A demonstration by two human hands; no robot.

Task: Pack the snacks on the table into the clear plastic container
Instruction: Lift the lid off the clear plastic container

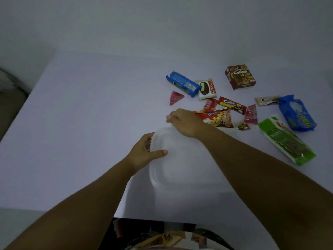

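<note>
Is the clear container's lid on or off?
On, it seems: a flat translucent lid covers the container, both hands at its edges; no snacks visible inside.

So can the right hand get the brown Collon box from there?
Probably yes. The right hand is at the far edge of the clear plastic container, and only flat snack packets lie between it and the Collon box.

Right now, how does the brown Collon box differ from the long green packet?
The Collon box is brown, squarish and rigid, lying at the far side of the table; the green packet is long, soft and partly see-through, lying nearer at the right. Both rest on the table, outside the container, untouched by either hand.
</note>
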